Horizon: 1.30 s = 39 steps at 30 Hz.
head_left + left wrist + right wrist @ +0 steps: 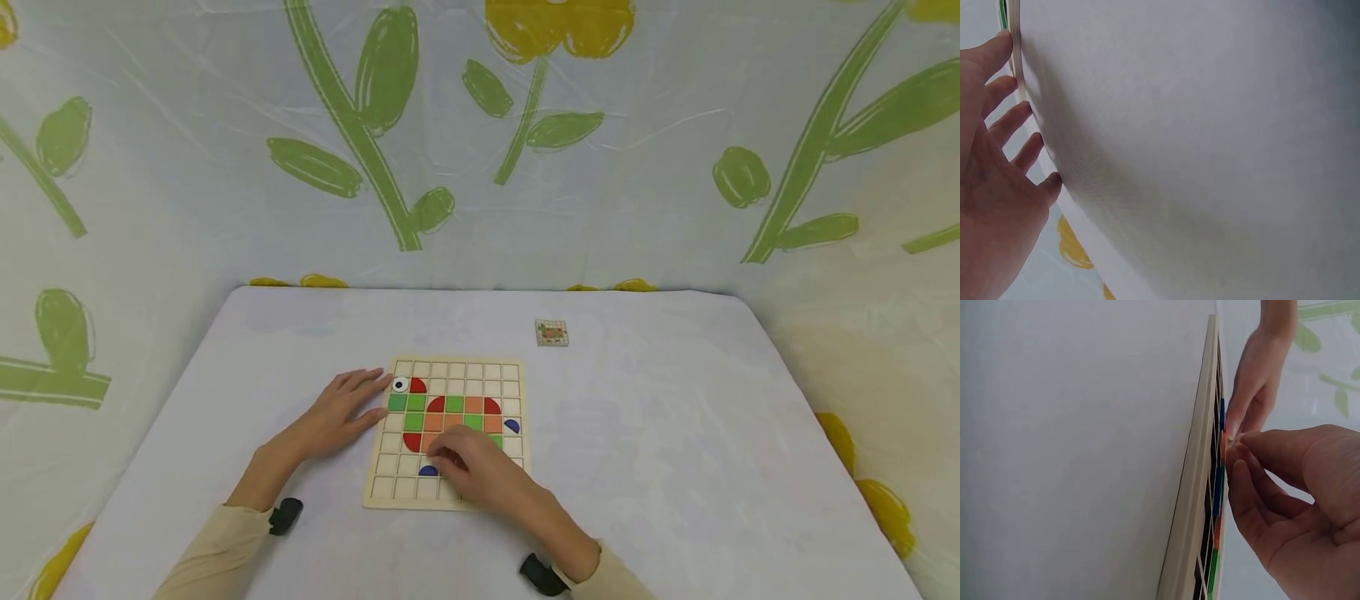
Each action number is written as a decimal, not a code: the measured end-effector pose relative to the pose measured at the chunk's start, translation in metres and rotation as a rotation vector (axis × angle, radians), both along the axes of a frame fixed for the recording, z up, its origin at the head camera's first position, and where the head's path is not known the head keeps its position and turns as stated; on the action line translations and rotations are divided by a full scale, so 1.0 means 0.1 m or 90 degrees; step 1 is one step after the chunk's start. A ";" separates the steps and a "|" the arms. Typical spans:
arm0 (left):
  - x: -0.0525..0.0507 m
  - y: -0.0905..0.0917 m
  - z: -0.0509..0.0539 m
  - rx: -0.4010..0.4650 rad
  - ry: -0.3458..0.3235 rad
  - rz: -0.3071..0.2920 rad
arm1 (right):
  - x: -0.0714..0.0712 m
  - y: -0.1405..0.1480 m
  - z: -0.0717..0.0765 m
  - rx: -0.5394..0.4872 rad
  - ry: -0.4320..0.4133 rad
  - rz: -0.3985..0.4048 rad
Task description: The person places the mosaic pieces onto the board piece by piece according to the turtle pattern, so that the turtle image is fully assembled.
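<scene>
A square wooden grid board (450,503) lies on the table, bearing green, orange and red tiles, many in a connected block. An eye tile (400,384), white with a black dot, sits near its top left corner. My left hand (347,414) rests beside the board's left edge, fingers extended and fingertips touching the rim. Over the lower middle of the board is my right hand (480,468), fingers curled and thumb close to the forefinger. Near these fingertips lies a blue half-round tile (427,472). Whether the fingers pinch a tile is hidden.
A small printed card (552,332) with a grid picture lies behind the board to the right. Another blue half-round tile (512,426) sits on the board's right side. Patterned cloth (480,225) stands behind the white table (675,467).
</scene>
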State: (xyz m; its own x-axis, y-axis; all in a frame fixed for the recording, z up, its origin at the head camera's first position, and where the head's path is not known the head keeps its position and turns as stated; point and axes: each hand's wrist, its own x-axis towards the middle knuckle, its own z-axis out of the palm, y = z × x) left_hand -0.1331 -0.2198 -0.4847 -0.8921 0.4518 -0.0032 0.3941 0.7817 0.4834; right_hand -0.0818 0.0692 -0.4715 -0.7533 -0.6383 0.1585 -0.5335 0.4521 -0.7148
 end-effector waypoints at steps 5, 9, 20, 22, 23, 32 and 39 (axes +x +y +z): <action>0.01 0.01 0.01 0.000 -0.003 0.001 | -0.01 0.08 0.01 -0.016 -0.019 -0.011; 0.01 0.01 0.01 -0.002 -0.003 -0.002 | -0.03 0.18 0.02 -0.026 -0.037 -0.031; -0.06 0.02 0.08 0.001 -0.011 -0.009 | -0.12 0.54 0.00 -0.064 -0.006 -0.087; -0.07 0.02 0.11 -0.005 -0.006 -0.005 | -0.13 0.59 0.01 -0.067 0.002 -0.105; -0.07 0.02 0.12 -0.009 -0.005 0.000 | -0.14 0.62 0.01 -0.070 0.006 -0.114; -0.06 0.08 0.32 -0.023 0.061 0.065 | -0.29 0.96 0.02 -0.070 0.111 -0.150; -0.04 0.08 0.37 0.003 0.227 0.102 | -0.40 1.32 0.01 -0.057 0.274 -0.179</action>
State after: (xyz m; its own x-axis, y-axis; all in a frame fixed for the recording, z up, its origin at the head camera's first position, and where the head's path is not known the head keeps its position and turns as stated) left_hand -0.1374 -0.2117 -0.4479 -0.8962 0.3063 0.3211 0.4114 0.8447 0.3424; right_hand -0.1216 0.2013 -0.4708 -0.7478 -0.3906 0.5368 -0.6549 0.5669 -0.4997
